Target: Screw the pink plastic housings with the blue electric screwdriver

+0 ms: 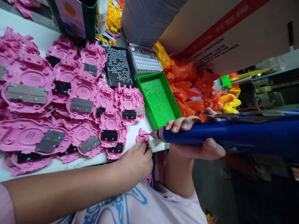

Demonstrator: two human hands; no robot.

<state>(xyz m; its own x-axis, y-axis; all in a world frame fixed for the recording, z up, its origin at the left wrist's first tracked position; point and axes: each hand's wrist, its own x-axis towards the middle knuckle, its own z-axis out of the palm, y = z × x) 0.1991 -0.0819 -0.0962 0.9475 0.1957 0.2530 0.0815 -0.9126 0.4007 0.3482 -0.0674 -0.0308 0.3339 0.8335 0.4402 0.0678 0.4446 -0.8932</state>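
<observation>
My right hand point(187, 137) is wrapped round a blue electric screwdriver point(210, 132), held roughly level. Its thin bit reaches left to a small pink plastic shell point(142, 135) on the white table edge. My left hand point(137, 157) has its fingers closed on the near side of that shell, though they hide part of it. Just beyond the shell lie stacked pink plastic shells point(111, 123) with black or grey screwed-on covers. A green perforated tray point(161, 102) stands close behind the screwdriver's tip.
A black screw tray point(119, 67) and a white tray point(146, 62) with round metal pieces stand behind. Orange plastic parts point(184, 87) are heaped at right beside a large carton point(224, 34). More pink shells point(28, 81) fill the left. A dark green bin point(90, 25) stands at the back.
</observation>
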